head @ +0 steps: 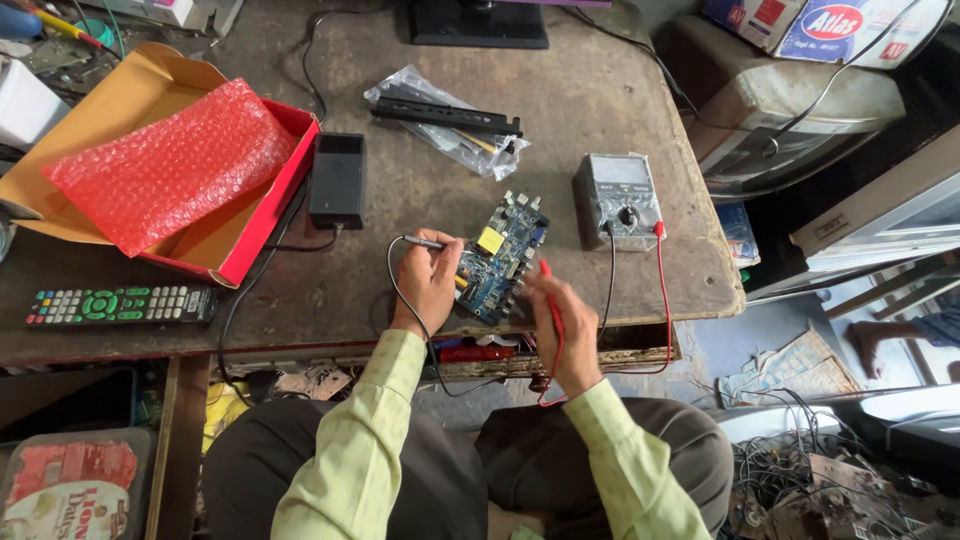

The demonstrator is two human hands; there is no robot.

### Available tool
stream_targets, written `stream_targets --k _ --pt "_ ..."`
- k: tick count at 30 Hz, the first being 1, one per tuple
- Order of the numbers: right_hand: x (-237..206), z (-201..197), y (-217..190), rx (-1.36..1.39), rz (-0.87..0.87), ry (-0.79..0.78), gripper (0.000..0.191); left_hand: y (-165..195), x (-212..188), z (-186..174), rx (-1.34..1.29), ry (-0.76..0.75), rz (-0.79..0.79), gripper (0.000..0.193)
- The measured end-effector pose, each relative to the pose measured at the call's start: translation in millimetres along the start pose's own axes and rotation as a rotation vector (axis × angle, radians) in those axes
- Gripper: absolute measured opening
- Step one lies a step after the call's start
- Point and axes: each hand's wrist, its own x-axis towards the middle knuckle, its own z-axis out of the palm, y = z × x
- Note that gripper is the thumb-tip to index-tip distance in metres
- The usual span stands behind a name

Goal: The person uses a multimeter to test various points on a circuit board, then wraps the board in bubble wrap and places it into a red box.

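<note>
Person seated at a worn workbench (600, 90), probing a blue circuit board (502, 258) that lies flat near the front edge, at center. Left hand (428, 280) sits at 9 o'clock of the board, fingers pinched narrow around a black probe (424, 242) held pen-style; whether its tip touches the board cannot be told, the hand hides it. Right hand (562, 330) sits at 5 o'clock of the board, fingers closed on a red probe (548, 290), tip pointing at the board's lower right edge. Grey analog multimeter (620, 200) stands at 2 o'clock of the board, both leads plugged in and looping off the front edge.

Black adapter box (337, 180) at 10 o'clock, bagged black bracket (447, 120) at 12 o'clock, remote control (120, 305) far at 9 o'clock, red box (225, 225) with red bubble wrap (165, 160) beyond.

Risks, judged: a probe tip could slip and bridge neighbouring pins, since the board is unclamped and near the edge. The dangling leads could snag on a knee and drag the meter or board off.
</note>
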Motion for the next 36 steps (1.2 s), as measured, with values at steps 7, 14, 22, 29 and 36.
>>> stream_targets --k 7,14,22,29,36 --pt "41 -5 12 -0.073 -0.056 -0.08 0.029 0 -1 0 0.099 0.02 0.012 0.024" --pt "36 -2 10 -0.079 -0.03 -0.195 0.034 1 -4 2 0.077 0.037 0.022 0.023" --pt "35 -1 12 -0.043 -0.014 -0.222 0.026 0 -1 -4 -0.041 0.042 -0.032 0.024" --pt "34 -2 12 -0.006 -0.025 -0.259 0.023 2 -3 -8 -0.206 0.068 -0.042 0.023" --pt "32 0 7 -0.03 0.018 -0.235 0.022 5 0 -9 -0.215 0.05 -0.065 0.018"
